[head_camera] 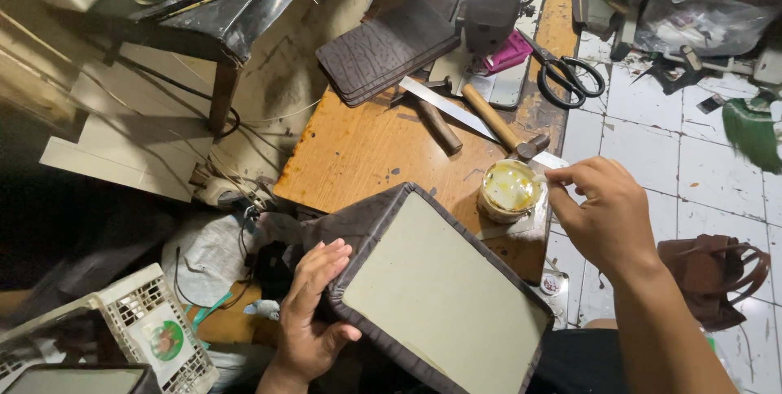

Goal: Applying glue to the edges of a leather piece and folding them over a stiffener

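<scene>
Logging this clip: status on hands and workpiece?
Left hand gripping dark bag panel at its corner. Right hand at glue tin, pinching something small. Hammer beside tin.

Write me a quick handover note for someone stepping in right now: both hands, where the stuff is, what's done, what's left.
Left hand: grips the folded dark fabric edge of the grey board panel on the lap.
Right hand: pinches something small, unclear, at the open round tin of yellowish glue on the wooden table.
Done: dark edging is folded around the panel's visible sides.
Left: cannot tell which edges are stuck.
</scene>
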